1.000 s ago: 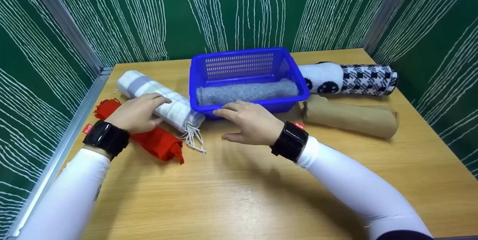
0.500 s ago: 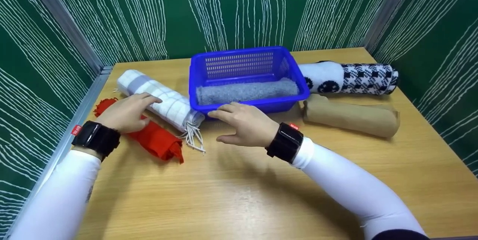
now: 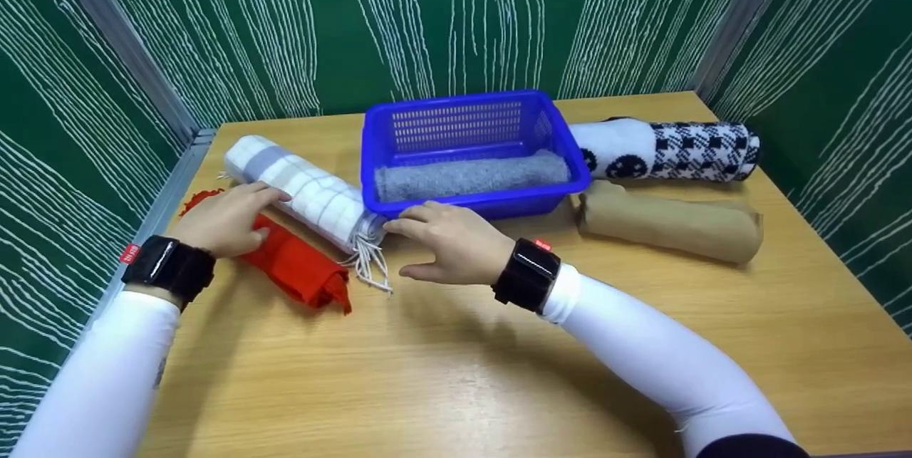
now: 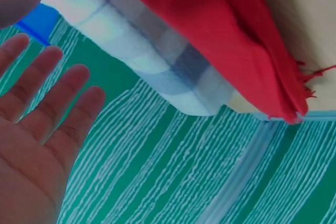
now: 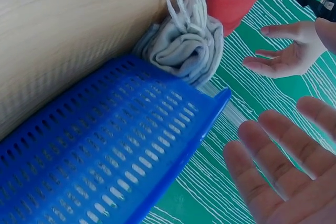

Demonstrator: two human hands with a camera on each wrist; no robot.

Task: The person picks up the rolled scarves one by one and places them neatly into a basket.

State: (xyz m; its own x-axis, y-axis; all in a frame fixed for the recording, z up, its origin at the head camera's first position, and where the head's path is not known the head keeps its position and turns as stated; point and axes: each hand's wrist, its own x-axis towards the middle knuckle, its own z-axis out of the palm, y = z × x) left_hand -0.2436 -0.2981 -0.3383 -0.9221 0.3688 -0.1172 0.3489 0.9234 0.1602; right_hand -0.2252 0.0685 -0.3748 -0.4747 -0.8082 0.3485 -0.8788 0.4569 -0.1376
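Note:
My left hand [image 3: 224, 221] hovers over the rolled red scarf [image 3: 296, 266], its fingers relaxed and holding nothing. In the left wrist view its palm and spread fingertips [image 4: 79, 77] show apart from the red cloth. Behind the red roll lies a white plaid scarf [image 3: 306, 191], rolled up, with white fringe at its near end. My right hand [image 3: 456, 244] is in the air before the blue basket [image 3: 470, 205], fingers loosely extended and nothing in them. A rolled grey fuzzy scarf [image 3: 470, 174] lies inside the basket along its front wall.
Right of the basket lie a rolled black-and-white patterned scarf [image 3: 702, 152] and, nearer, a tan rolled cloth [image 3: 670, 226]. All rest on a wooden table [image 3: 442, 387]. Green walls [image 3: 491, 23] with white line patterns enclose the table at the back and sides.
Both hands have drifted left and slightly toward the body; the left hand has moved off the plaid scarf to above the red one. The scarves and basket have stayed put.

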